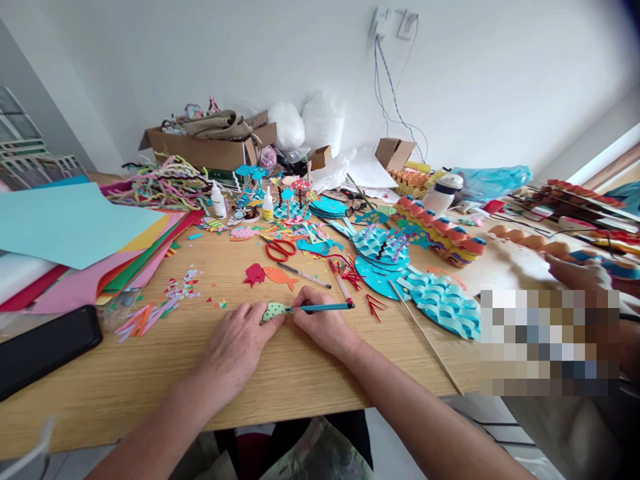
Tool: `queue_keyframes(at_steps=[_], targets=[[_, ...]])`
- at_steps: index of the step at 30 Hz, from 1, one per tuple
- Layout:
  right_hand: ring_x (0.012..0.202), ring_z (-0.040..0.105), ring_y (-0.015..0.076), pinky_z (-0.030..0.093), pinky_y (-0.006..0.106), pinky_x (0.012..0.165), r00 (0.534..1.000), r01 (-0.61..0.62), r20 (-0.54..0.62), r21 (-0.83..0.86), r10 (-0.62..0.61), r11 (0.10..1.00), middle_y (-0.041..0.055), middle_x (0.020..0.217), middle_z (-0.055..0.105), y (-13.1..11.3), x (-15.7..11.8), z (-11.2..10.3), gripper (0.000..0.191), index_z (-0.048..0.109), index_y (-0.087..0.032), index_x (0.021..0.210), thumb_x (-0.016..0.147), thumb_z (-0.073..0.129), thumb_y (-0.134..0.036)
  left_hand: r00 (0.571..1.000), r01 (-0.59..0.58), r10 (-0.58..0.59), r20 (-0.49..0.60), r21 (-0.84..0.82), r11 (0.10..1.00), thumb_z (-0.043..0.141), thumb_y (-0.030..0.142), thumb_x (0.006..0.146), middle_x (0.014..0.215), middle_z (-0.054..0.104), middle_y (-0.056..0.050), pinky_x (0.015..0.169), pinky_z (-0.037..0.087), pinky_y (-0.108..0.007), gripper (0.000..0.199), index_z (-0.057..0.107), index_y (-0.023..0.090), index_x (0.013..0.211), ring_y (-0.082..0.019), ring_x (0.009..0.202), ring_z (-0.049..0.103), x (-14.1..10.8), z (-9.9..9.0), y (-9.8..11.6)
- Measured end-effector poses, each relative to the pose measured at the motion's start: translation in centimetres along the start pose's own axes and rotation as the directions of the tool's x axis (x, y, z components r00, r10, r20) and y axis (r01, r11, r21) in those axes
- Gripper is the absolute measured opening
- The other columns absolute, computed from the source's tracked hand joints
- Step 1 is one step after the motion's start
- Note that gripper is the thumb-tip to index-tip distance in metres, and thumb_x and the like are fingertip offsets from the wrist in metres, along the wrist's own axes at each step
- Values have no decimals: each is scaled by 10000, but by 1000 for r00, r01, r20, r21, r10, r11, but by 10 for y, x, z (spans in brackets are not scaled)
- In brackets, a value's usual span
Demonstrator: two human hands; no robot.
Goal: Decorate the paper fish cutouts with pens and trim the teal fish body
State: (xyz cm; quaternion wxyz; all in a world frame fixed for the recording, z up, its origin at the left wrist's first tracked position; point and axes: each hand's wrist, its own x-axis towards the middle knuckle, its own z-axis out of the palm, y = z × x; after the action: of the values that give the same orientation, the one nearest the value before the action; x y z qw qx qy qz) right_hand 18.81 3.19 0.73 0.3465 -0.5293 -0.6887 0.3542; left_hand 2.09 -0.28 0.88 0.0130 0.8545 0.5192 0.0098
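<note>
My left hand [237,340] lies on the wooden table, its thumb and index finger holding a small pale green paper fish [275,310] with dark dots. Closed around a blue pen [325,307] is my right hand [323,320], the pen's tip at the fish's tail end. Just beyond my hands are an orange paper fish [281,276], a dark red paper cutout [255,274] and a clear-barrelled pen [304,275]. Red-handled scissors [281,251] lie a little farther back. A red pen [341,280] rests near red fringed strips [375,307].
Coloured paper sheets [75,220] and a black phone [50,347] are at left, near paper scraps [183,287]. At right lie a wooden stick [427,340] and a turquoise paper-scale piece [445,303]. A co-worker's hand [577,273] touches painted egg cartons [530,241]. Glue bottles [268,205] stand behind.
</note>
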Motion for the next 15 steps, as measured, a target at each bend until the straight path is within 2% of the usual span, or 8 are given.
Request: queue_keyframes(at_steps=[5, 15], targets=[[482, 402, 76, 288, 187, 455, 1000, 0, 3, -15, 0, 1000, -63, 519, 466, 0, 0, 0, 120, 491, -176, 603, 631, 506, -60, 1000, -1, 0, 26, 39, 999, 342, 106, 883, 1192, 504, -71, 848, 393, -386, 474, 474, 339, 1273, -248, 1005, 474, 0, -3, 1], [479, 400, 74, 296, 185, 462, 1000, 5, -9, -5, -5, 1000, -66, 515, 465, -1, 0, 1, 124, 482, -178, 591, 620, 500, -59, 1000, 4, -4, 17, 4, 1000, 349, 130, 890, 1203, 499, -67, 851, 380, -386, 450, 479, 344, 1265, -244, 1003, 474, 1, 1, -1]])
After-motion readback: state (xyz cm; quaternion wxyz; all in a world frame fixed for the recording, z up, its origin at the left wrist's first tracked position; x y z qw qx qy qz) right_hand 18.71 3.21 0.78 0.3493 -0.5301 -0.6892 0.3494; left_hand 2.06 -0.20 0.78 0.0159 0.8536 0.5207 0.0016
